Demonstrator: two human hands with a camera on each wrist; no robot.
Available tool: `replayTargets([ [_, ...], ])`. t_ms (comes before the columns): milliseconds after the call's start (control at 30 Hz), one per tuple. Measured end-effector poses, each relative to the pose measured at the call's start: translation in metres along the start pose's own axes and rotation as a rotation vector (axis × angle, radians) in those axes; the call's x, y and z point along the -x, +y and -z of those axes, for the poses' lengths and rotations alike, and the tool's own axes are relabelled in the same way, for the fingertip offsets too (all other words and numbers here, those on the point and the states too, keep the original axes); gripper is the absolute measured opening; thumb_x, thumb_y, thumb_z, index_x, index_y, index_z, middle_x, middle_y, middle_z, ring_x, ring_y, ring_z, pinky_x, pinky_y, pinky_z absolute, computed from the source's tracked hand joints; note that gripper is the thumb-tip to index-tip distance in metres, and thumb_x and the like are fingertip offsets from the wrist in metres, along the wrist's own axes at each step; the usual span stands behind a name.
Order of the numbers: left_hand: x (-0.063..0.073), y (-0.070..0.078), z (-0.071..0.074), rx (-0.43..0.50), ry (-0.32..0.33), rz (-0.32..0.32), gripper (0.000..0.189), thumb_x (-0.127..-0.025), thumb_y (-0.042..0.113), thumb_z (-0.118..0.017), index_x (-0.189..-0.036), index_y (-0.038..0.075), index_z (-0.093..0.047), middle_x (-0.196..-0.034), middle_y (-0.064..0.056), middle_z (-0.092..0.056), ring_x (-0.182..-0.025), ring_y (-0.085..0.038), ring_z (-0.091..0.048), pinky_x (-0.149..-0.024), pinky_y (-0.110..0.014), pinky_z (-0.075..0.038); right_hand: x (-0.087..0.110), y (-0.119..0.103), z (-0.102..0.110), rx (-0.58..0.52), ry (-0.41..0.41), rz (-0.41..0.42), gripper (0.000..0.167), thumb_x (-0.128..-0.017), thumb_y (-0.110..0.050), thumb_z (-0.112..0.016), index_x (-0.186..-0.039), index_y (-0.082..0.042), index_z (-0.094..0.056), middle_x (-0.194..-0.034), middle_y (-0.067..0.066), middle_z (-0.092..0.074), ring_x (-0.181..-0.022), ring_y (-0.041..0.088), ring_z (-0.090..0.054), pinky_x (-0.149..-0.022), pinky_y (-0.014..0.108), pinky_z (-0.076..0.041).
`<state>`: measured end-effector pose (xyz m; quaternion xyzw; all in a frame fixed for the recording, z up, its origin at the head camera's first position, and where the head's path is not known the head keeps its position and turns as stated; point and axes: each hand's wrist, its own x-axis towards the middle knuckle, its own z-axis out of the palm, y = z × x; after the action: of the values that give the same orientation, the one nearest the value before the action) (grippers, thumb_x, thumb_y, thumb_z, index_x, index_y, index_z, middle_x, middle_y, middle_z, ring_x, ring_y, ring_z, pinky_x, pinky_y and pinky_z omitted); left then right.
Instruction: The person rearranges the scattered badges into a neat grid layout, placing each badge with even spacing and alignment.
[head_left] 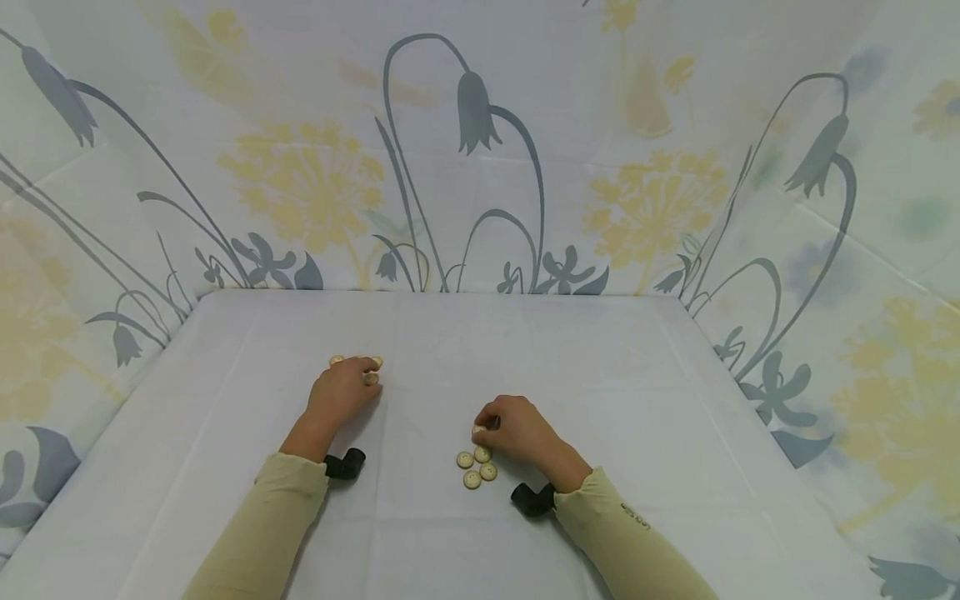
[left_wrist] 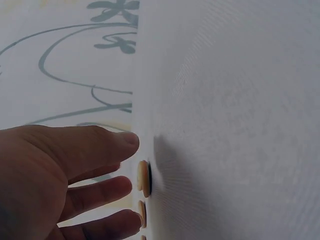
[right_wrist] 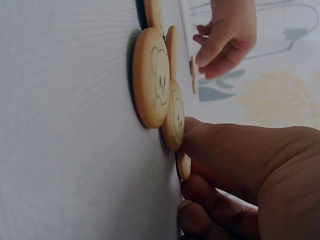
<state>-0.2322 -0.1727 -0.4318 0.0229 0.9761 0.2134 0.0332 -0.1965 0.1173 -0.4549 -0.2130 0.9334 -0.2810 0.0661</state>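
Observation:
Round tan discs with drawn bear faces lie on the white-covered table in two groups. At the left group, my left hand [head_left: 345, 392] is over the discs, partly covering them. Its thumb and fingers stand apart, with one disc [left_wrist: 144, 178] near the fingertips in the left wrist view. My right hand [head_left: 521, 429] is at the far side of the middle group, its thumb and curled fingers around one disc [right_wrist: 185, 166] at the table surface. Nearer the body lie several more discs, among them a left one [head_left: 465, 459] and a front one [head_left: 472, 479].
A white cloth covers the table [head_left: 600, 358]. Flower-printed fabric [head_left: 480, 192] hangs behind it and at both sides. A black wrist camera [head_left: 346, 464] is on the left wrist and another black camera [head_left: 532, 500] on the right.

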Motion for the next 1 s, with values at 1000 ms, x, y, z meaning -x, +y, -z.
replayTargets([
  [1000, 0.025, 0.046, -0.001, -0.027, -0.099, -0.160, 0.035, -0.088, 0.025, -0.061, -0.121, 0.015, -0.065, -0.116, -0.008, -0.068, -0.098, -0.025, -0.065, -0.074, -0.040, -0.052, 0.000, -0.001, 0.001, -0.007, -0.008, -0.010, 0.017, -0.083, -0.025, -0.075, -0.095, -0.013, -0.075, -0.088, -0.004, -0.067, -0.079, 0.008, -0.057, -0.071, 0.026, -0.047],
])
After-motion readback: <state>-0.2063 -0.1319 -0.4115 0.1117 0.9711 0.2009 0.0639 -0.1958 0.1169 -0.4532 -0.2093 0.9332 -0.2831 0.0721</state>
